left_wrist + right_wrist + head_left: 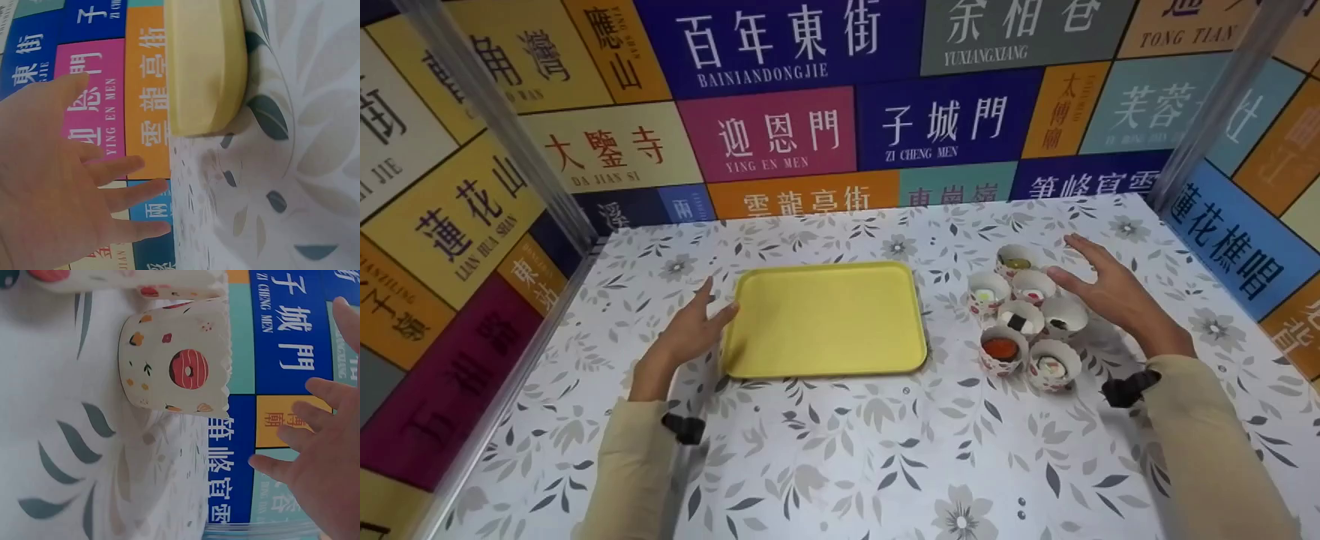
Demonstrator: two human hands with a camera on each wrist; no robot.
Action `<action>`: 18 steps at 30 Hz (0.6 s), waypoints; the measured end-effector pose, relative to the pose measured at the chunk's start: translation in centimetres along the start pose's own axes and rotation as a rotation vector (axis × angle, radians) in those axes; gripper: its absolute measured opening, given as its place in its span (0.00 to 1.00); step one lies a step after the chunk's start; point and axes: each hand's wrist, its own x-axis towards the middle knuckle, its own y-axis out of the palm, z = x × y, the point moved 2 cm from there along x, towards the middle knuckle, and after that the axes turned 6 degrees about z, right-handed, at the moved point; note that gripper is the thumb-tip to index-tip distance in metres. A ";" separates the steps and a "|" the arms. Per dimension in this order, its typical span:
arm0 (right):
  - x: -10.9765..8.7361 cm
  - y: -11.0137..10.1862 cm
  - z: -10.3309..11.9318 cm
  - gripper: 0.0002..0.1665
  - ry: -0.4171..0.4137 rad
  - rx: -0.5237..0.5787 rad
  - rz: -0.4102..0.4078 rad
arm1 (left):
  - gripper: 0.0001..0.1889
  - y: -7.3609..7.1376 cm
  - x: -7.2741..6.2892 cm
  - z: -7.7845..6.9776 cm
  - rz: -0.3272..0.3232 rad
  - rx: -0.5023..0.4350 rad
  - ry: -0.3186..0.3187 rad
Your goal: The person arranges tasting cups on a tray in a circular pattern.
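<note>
A yellow rectangular tray (825, 322) lies in the middle of the table. At its left edge is my left hand (692, 330), fingers spread; in the left wrist view that hand (84, 180) holds nothing beside the tray's corner (205, 73). Several patterned paper cups stand grouped on the right, with small food-like pieces inside: a dark-banded white piece (1020, 322), an orange-red one (1000, 348) and a green one (1017, 263) among them. Over the group's right side my right hand (1110, 289) hovers with extended fingers. A doughnut-printed cup (174, 357) stands near it in the right wrist view.
The table wears a white leaf-print cloth (810, 465). Colourful panels with Chinese lettering (780, 131) rise behind and at both sides. Clear upright posts stand at the back left (510, 127) and back right (1207, 112). Each wrist carries a black mount.
</note>
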 end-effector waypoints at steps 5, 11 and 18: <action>-1.0 0.1 -1.0 0.42 -0.048 0.188 0.055 | 0.48 0.1 -0.8 0.6 0.055 -0.078 -0.027; -2.2 0.3 -2.7 0.38 -0.065 0.217 0.105 | 0.43 0.4 -1.1 0.7 0.088 -0.184 -0.060; -2.8 1.4 -3.9 0.39 -0.083 0.209 0.149 | 0.43 1.4 -1.0 1.1 0.103 -0.308 -0.110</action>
